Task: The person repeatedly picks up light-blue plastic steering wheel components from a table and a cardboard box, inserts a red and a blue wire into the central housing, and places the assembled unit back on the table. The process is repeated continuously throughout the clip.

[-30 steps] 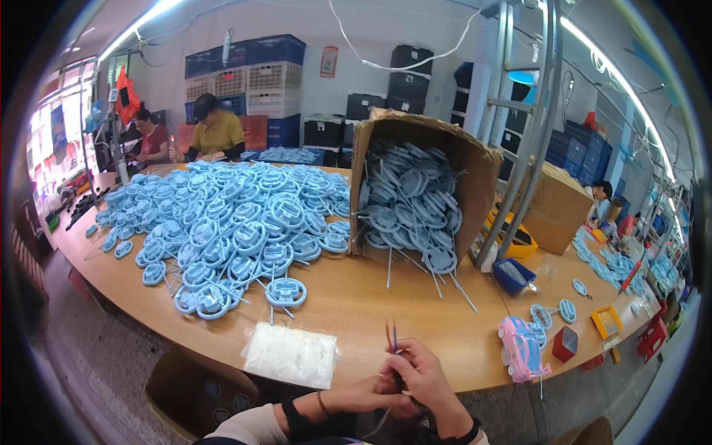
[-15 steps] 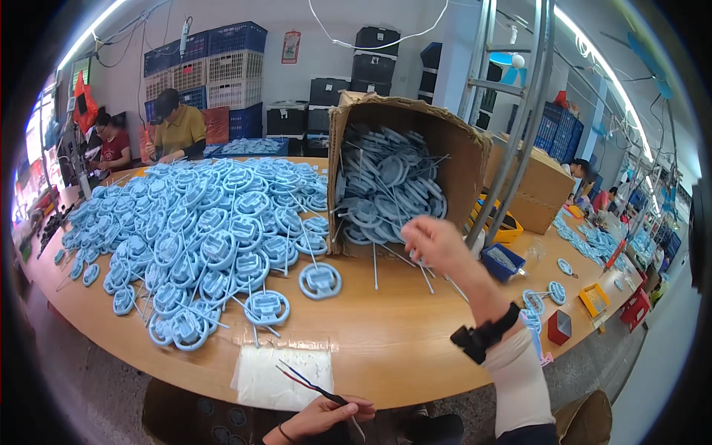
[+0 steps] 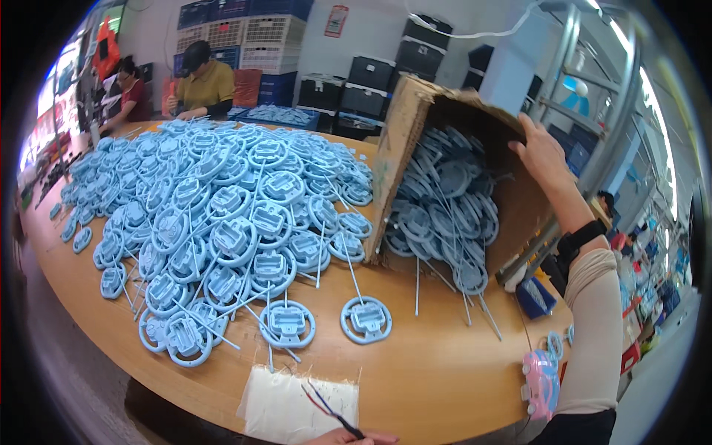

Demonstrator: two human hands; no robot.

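My right hand (image 3: 545,152) grips the tipped brown cardboard box (image 3: 415,126); left hand (image 3: 348,437) pinches thin wires (image 3: 326,406) above the wooden table (image 3: 437,371), a heap of pale blue plastic wheels (image 3: 222,200) alongside.

- We see our right hand (image 3: 540,152) gripping the upper edge of a tipped cardboard box (image 3: 415,126), forearm reaching up from the lower right.
- The box lies on its side on the wooden table (image 3: 437,371), open mouth facing us, filled with light blue wheel-shaped plastic parts (image 3: 445,215).
- A large heap of the same parts (image 3: 215,200) covers the table left of the box.
- Our left hand (image 3: 348,437) at the lower edge pinches thin red and black wires (image 3: 326,404) over a white cloth (image 3: 297,404).
- A pink toy car (image 3: 540,382) sits near the right forearm.
- Two people (image 3: 196,81) sit at the far end.
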